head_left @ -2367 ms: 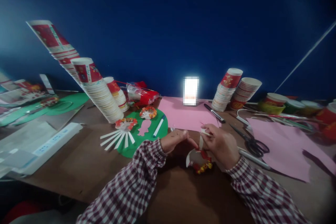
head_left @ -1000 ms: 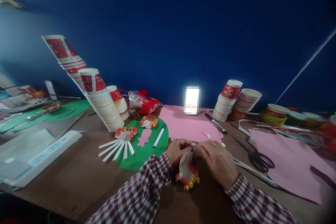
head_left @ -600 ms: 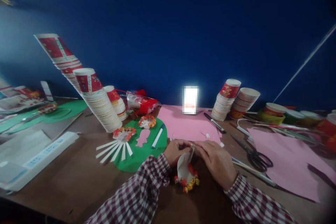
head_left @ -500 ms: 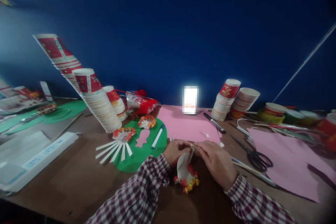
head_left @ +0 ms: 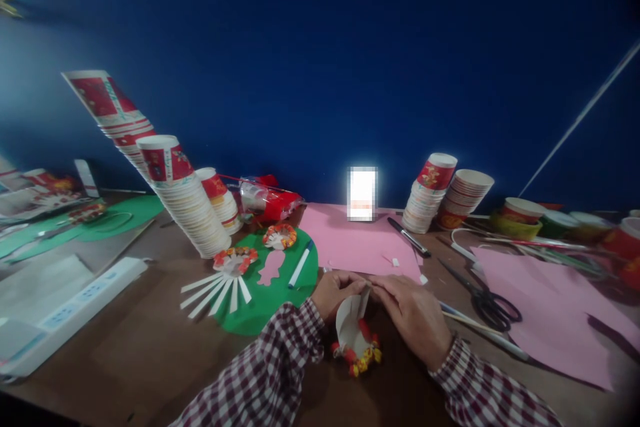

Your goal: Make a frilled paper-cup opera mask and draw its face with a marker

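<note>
1. head view: the left hand (head_left: 334, 293) pinches a strip of the cut paper cup (head_left: 350, 333), which sits low between the wrists, curled red-and-yellow edge toward the wearer. the strip could crease or tear if pulled unevenly.
2. head view: the right hand (head_left: 417, 317) has its fingertips against the same spot; whether they grip too, i cannot tell. a sideways push there might bend the strip.
3. head view: the left sleeve (head_left: 270, 367) lies beside the green card (head_left: 250, 320); a backward sweep could shift it on the worktop (head_left: 115, 340).
</note>
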A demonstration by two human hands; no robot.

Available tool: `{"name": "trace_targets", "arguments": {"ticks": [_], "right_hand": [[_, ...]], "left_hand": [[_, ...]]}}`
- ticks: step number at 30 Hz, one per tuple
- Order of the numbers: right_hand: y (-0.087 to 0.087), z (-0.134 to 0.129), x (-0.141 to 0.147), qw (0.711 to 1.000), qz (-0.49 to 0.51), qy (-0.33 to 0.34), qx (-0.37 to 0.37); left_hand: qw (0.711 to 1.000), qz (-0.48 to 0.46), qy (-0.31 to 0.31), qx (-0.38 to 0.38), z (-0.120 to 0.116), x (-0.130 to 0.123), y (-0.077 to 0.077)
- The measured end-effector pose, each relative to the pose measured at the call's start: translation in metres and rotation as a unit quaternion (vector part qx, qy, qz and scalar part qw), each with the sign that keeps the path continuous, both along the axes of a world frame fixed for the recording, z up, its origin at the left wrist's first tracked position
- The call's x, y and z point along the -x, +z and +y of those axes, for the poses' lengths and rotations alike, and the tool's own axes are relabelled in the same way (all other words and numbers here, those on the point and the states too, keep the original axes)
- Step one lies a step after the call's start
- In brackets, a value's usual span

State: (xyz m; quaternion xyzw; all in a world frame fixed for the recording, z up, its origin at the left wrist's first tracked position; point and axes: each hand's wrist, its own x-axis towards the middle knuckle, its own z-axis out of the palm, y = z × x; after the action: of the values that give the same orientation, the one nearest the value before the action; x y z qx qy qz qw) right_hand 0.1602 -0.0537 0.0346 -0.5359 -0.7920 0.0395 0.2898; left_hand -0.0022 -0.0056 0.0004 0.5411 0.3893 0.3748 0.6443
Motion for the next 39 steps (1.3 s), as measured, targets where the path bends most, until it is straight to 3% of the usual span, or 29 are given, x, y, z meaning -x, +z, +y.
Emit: {"name": "trace_targets", "arguments": {"ticks": [15, 24, 39], "right_hand": [[-0.008, 0.000, 0.002, 1.000, 0.010, -0.016, -0.014], [-0.005, -0.001, 0.004, 0.996, -0.055, -0.002, -0.069], [-0.009, -0.003, 0.004, 0.991, -0.099, 0.007, -0.093]], "left_hand": [[0.999, 0.040, -0.001, -0.019, 0.001, 0.001, -0.005], [0.998, 0.050, 0.011, 0.023, 0.000, 0.000, 0.011], [0.987, 0.156, -0.023, -0.040, 0.002, 0.005, 0.008]]}}
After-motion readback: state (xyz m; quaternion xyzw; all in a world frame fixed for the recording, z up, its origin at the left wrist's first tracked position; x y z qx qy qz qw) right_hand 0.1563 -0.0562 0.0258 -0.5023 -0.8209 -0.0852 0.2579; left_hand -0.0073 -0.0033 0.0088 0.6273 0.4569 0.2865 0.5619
